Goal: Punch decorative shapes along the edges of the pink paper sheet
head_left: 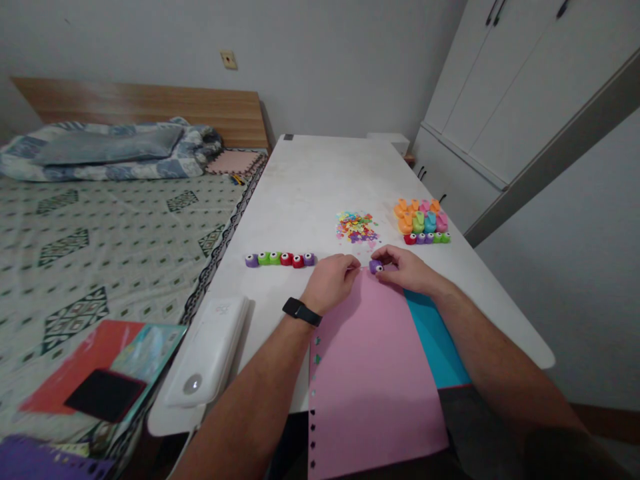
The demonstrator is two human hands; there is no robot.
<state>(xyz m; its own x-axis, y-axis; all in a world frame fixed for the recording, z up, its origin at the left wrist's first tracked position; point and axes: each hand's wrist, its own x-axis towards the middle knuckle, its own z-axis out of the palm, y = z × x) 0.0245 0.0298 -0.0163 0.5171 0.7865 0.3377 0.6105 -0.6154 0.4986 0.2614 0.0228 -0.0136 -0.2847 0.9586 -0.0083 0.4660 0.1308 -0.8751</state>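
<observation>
A pink sheet of paper (375, 373) lies in front of me, with punched shapes along its left edge and its near end past the table edge. My right hand (403, 267) grips a small purple craft punch (376, 267) at the sheet's far edge. My left hand (335, 280), wearing a black watch (302, 311), pinches at the sheet's far left corner; what lies between its fingertips is too small to make out. Beyond both hands is a pile of colourful paper cutouts (357, 228). Part of a blue sheet (437, 343) shows under the pink one.
A row of small punches (280, 259) stands left of my hands. Larger orange, pink and green punches (419, 217) stand at the right, small ones before them. A white device (213, 353) sits at the table's left edge. Left is a bed (125, 247) with a phone (105, 395) on it.
</observation>
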